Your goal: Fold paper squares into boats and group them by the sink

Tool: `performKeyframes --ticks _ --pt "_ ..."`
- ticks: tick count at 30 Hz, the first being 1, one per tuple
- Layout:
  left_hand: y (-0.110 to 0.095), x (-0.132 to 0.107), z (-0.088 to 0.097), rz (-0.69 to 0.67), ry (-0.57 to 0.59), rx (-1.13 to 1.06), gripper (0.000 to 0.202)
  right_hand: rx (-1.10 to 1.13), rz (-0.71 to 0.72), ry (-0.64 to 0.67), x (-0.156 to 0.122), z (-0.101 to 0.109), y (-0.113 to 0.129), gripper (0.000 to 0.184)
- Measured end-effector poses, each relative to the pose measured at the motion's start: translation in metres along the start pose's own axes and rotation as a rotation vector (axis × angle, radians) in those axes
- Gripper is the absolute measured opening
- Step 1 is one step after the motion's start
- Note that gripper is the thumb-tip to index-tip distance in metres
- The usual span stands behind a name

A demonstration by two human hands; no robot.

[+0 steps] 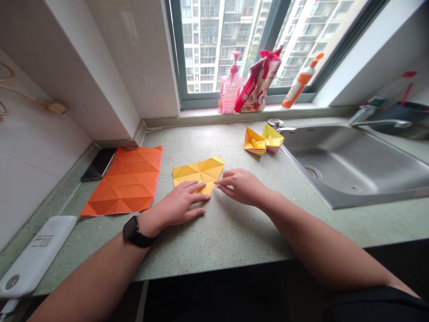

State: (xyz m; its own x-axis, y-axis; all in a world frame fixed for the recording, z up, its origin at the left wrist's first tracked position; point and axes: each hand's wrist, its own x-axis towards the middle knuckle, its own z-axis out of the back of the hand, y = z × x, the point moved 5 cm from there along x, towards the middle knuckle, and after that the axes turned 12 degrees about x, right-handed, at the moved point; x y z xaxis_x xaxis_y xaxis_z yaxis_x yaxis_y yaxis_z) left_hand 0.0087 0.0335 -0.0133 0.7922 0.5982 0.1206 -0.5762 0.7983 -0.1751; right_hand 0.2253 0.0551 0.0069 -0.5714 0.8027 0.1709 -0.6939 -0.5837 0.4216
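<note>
A sheet of yellow origami paper, creased into triangles and with its lower right corner cut off at a slant, lies on the counter in front of me. My left hand rests flat on its lower part, fingers spread, and covers the lower left corner. At the paper's slanted right edge is my right hand. Its fingers are slightly bent and a little apart, with the fingertips at or just touching the edge. Two folded yellow paper boats stand side by side farther back, near the sink.
Creased orange paper lies at left, beside a dark phone. A white power bank sits at the front left. The steel sink is at right. A pink pump bottle, red bag and orange-white bottle line the windowsill.
</note>
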Motion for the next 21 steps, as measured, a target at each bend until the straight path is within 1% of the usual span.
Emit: performKeyframes --ticks 2,4,7,11,15,19,21 --pt "0.000 0.000 0.000 -0.003 0.003 0.005 0.039 0.027 0.054 0.088 -0.002 -0.011 0.009 0.024" --pt "-0.001 0.001 0.000 -0.005 -0.003 0.006 0.037 0.048 0.076 0.147 -0.002 -0.017 0.012 0.023" --pt "-0.001 0.001 0.001 -0.012 -0.011 0.008 0.035 0.072 0.042 0.179 0.000 -0.017 0.008 0.024" --pt "-0.001 0.001 0.001 -0.001 0.009 0.004 0.036 0.051 -0.089 0.169 0.005 -0.009 -0.008 0.033" --pt "-0.002 0.001 0.001 0.014 0.034 -0.009 0.037 -0.006 -0.244 0.138 0.008 -0.004 -0.026 0.038" --pt "-0.004 0.002 0.003 0.018 0.059 0.008 0.037 -0.091 -0.419 0.051 0.010 -0.003 -0.044 0.038" --pt "-0.004 0.002 0.003 0.014 0.058 0.021 0.038 -0.123 -0.482 -0.002 0.011 -0.002 -0.053 0.038"
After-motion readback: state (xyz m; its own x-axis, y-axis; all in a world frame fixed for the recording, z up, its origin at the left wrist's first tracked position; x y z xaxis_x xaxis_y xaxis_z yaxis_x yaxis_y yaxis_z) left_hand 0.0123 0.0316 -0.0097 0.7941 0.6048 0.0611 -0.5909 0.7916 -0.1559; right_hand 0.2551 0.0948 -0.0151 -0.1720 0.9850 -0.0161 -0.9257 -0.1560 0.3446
